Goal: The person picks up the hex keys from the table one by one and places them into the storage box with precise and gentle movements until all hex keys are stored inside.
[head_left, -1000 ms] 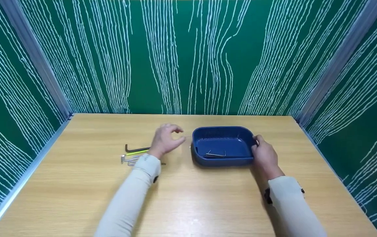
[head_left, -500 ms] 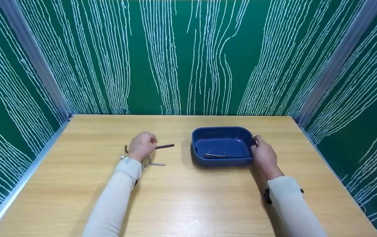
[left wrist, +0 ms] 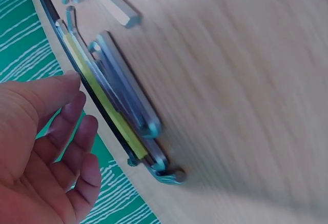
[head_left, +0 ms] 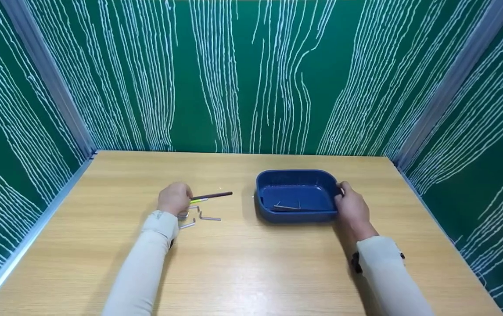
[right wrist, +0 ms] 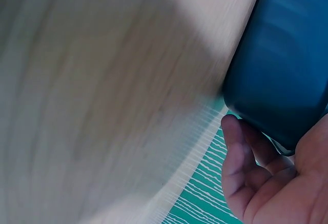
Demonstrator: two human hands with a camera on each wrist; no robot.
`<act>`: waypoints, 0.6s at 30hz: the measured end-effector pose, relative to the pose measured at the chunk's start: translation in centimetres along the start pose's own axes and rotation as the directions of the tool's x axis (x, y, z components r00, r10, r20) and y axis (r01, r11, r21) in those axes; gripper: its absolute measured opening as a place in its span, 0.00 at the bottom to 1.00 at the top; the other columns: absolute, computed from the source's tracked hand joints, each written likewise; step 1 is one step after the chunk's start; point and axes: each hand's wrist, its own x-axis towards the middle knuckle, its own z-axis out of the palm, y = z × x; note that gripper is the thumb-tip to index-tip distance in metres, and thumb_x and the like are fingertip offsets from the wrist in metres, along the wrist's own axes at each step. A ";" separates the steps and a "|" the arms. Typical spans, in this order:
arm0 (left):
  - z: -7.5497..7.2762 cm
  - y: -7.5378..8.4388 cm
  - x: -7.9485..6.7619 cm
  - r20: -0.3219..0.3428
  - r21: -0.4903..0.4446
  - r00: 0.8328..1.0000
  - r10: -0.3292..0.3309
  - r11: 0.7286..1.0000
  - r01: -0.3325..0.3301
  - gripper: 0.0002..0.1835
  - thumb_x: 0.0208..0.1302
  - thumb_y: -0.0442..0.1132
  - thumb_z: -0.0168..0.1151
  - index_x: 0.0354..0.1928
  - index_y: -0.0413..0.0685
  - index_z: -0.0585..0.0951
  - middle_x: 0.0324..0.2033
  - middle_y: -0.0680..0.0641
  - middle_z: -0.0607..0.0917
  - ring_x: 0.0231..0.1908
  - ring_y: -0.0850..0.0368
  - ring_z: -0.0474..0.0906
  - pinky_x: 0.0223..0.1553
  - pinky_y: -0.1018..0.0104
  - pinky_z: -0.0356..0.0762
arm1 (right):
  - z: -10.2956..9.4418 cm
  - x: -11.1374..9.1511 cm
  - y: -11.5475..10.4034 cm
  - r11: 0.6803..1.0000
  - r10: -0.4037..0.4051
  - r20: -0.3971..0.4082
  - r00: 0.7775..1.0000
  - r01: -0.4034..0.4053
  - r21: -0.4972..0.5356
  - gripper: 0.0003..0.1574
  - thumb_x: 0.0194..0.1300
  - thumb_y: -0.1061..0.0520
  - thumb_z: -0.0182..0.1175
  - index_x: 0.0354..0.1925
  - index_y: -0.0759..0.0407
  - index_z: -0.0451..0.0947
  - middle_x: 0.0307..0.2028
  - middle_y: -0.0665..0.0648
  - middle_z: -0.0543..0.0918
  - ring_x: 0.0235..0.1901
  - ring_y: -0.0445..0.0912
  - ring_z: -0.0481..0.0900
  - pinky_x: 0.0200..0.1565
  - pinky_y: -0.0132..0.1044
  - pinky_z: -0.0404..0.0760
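My left hand (head_left: 174, 199) is over a loose group of hex keys on the table's left half, hiding part of them. In the left wrist view its thumb and fingers are loosely bent beside a long black hex key (left wrist: 102, 111), with nothing held. Next to that key lies one with a yellow-green sleeve (left wrist: 105, 96), then several silver hex keys (left wrist: 128, 83). My right hand (head_left: 353, 208) grips the right end of a blue plastic bin (head_left: 297, 216), fingers curled at its rim. A few thin hex keys (head_left: 286, 206) lie inside the bin along its front wall.
The wooden table (head_left: 251, 272) is enclosed at the back and sides by green panels (head_left: 260, 87) with white wavy lines. Grey metal posts (head_left: 449, 83) stand at both rear corners. One silver hex key (head_left: 211, 218) lies nearest the bin.
My left hand has moved left and down from beside the bin to the hex keys, and some silver keys have shifted apart. My right hand and the bin stay in place.
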 end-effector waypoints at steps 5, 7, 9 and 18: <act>0.5 -0.6 0.1 -0.009 0.014 1.000 -0.017 1.000 0.017 0.10 0.47 0.31 0.58 0.32 0.49 0.83 0.32 0.49 0.84 0.34 0.52 0.78 0.39 0.55 0.73 | 0.0 0.1 0.0 1.000 0.004 0.009 1.000 -0.004 -0.002 0.24 0.65 0.55 0.38 0.59 0.52 0.58 0.57 0.66 0.68 0.45 0.56 0.72 0.45 0.54 0.69; 0.6 -0.7 0.1 -0.020 0.015 1.000 -0.023 1.000 0.023 0.09 0.48 0.33 0.58 0.32 0.49 0.83 0.32 0.49 0.84 0.34 0.52 0.78 0.39 0.54 0.72 | 0.1 0.1 0.0 1.000 0.007 0.008 1.000 -0.006 -0.010 0.23 0.65 0.55 0.38 0.59 0.51 0.58 0.56 0.65 0.68 0.44 0.55 0.73 0.44 0.53 0.69; 0.7 -0.7 0.2 -0.026 0.010 0.999 -0.026 1.000 0.026 0.07 0.50 0.34 0.58 0.32 0.48 0.83 0.32 0.49 0.84 0.34 0.51 0.78 0.39 0.54 0.72 | 0.1 0.1 0.1 1.000 0.008 0.004 1.000 -0.008 -0.018 0.23 0.65 0.55 0.38 0.59 0.52 0.58 0.56 0.65 0.69 0.43 0.55 0.73 0.44 0.53 0.69; 0.8 -0.6 0.3 -0.006 0.005 1.000 -0.024 1.000 0.024 0.06 0.52 0.33 0.58 0.32 0.46 0.83 0.33 0.47 0.84 0.36 0.49 0.79 0.38 0.56 0.75 | 0.1 0.0 0.0 0.999 0.001 -0.023 1.000 -0.002 -0.037 0.22 0.63 0.56 0.40 0.57 0.52 0.60 0.51 0.66 0.73 0.40 0.56 0.74 0.39 0.52 0.71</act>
